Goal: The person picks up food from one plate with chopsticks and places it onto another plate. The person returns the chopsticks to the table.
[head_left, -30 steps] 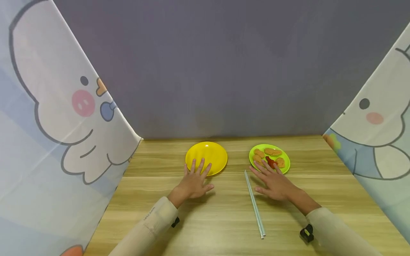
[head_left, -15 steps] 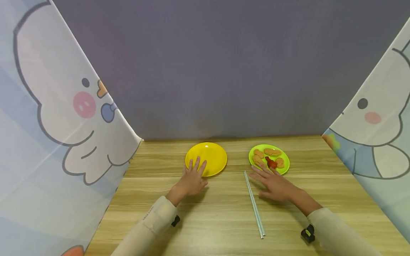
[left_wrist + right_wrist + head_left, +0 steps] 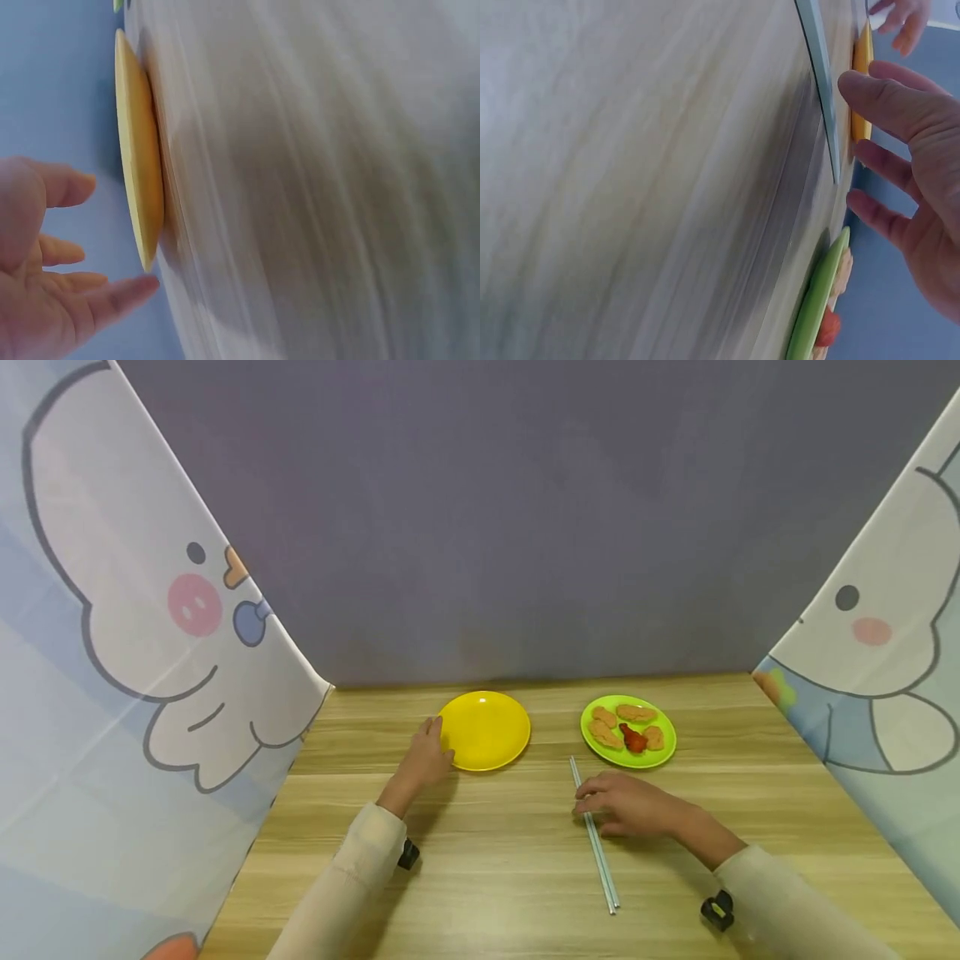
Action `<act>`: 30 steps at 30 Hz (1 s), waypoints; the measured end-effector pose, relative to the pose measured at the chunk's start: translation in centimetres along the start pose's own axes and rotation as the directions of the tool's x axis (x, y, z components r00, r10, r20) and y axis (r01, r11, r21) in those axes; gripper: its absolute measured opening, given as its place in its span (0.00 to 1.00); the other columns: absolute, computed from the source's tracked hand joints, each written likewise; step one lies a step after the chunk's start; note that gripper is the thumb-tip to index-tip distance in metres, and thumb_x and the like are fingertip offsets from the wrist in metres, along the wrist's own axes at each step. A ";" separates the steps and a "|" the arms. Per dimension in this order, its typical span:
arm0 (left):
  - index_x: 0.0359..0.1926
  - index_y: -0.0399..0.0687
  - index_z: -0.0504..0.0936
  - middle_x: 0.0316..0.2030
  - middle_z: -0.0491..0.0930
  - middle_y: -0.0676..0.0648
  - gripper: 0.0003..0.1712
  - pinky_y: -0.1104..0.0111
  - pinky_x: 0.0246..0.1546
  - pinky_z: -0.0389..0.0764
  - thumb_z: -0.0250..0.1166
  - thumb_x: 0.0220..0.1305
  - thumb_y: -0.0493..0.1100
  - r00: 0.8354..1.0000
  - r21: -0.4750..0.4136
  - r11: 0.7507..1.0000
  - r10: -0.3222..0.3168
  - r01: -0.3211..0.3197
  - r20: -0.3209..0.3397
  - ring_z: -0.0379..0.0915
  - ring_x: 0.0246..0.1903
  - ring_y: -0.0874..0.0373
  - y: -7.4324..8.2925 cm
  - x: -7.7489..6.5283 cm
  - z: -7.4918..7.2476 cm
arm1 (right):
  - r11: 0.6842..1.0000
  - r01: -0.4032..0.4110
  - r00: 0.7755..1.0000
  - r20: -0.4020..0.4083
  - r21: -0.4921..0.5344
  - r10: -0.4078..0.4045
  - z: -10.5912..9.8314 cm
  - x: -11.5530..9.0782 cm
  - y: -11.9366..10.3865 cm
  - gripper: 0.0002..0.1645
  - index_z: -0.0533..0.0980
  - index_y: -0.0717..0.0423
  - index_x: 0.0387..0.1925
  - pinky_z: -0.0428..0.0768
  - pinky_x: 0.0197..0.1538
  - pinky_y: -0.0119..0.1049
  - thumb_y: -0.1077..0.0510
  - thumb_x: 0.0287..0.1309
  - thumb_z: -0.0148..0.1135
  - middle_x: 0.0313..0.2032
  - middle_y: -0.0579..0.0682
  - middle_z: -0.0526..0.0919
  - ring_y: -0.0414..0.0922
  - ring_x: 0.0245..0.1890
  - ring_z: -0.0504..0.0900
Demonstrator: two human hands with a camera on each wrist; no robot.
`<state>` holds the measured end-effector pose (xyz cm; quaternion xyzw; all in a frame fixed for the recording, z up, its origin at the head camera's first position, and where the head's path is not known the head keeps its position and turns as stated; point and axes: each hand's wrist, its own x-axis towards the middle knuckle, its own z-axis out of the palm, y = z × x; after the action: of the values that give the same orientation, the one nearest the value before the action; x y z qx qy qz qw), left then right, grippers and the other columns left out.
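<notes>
My left hand (image 3: pixel 425 760) is at the left edge of a yellow plate (image 3: pixel 487 732). In the left wrist view its fingers (image 3: pixel 124 295) are loosely bent near the rim, one fingertip very close to it; whether it touches, I cannot tell. Over a pair of pale metallic chopsticks (image 3: pixel 602 860) hovers my right hand (image 3: pixel 633 806). The right wrist view has its thumb (image 3: pixel 877 97) and fingers apart from the chopsticks (image 3: pixel 823 90), pinching nothing. Part of the chopsticks is hidden beneath the fingers in the head view.
Beyond the right hand, a green plate (image 3: pixel 637 762) holds several breaded toy food pieces (image 3: pixel 604 735) and a red drumstick (image 3: pixel 633 740). All rest on a wood-grain table (image 3: pixel 495 893). A grey wall (image 3: pixel 480 527) stands behind, with printed cloth panels (image 3: pixel 135 610) on both sides.
My left hand has moved from over the yellow plate's front to its left edge, fingers drawn together. My right hand has drawn back from the green plate to over the chopsticks, fingers bending.
</notes>
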<state>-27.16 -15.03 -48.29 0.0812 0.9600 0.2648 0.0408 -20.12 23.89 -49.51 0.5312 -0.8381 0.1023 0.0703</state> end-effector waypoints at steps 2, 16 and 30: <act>0.78 0.31 0.50 0.76 0.51 0.26 0.44 0.40 0.72 0.67 0.61 0.71 0.42 1.000 -0.023 1.000 -0.017 0.017 -0.013 0.53 0.74 0.28 -0.2 0.3 -0.1 | 0.999 0.021 0.999 0.031 0.040 -0.022 0.1 0.4 -0.3 0.25 0.85 0.41 0.49 0.84 0.51 0.38 0.58 0.45 0.80 0.49 0.43 0.84 0.42 0.49 0.81; 0.71 0.30 0.66 0.66 0.72 0.29 0.33 0.42 0.71 0.69 0.57 0.65 0.30 0.996 -0.132 0.991 -0.038 0.028 -0.077 0.63 0.68 0.31 -1.3 1.9 0.5 | 0.996 0.025 0.978 0.203 0.088 -0.042 0.1 1.2 -1.5 0.18 0.87 0.31 0.37 0.75 0.40 0.26 0.58 0.47 0.80 0.41 0.31 0.81 0.33 0.44 0.75; 0.69 0.35 0.72 0.55 0.82 0.30 0.33 0.62 0.40 0.91 0.64 0.62 0.28 0.980 -0.371 0.909 -0.195 0.192 0.030 0.87 0.41 0.43 -2.2 2.5 0.3 | 0.988 0.149 0.960 0.244 -0.035 -0.136 0.1 2.5 -1.9 0.18 0.82 0.28 0.24 0.61 0.35 0.21 0.57 0.42 0.80 0.32 0.28 0.77 0.31 0.35 0.67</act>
<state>-29.85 -16.30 -49.72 -0.0247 0.8959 0.4367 0.0776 -19.50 20.86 -48.81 0.5966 -0.8024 0.0096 -0.0107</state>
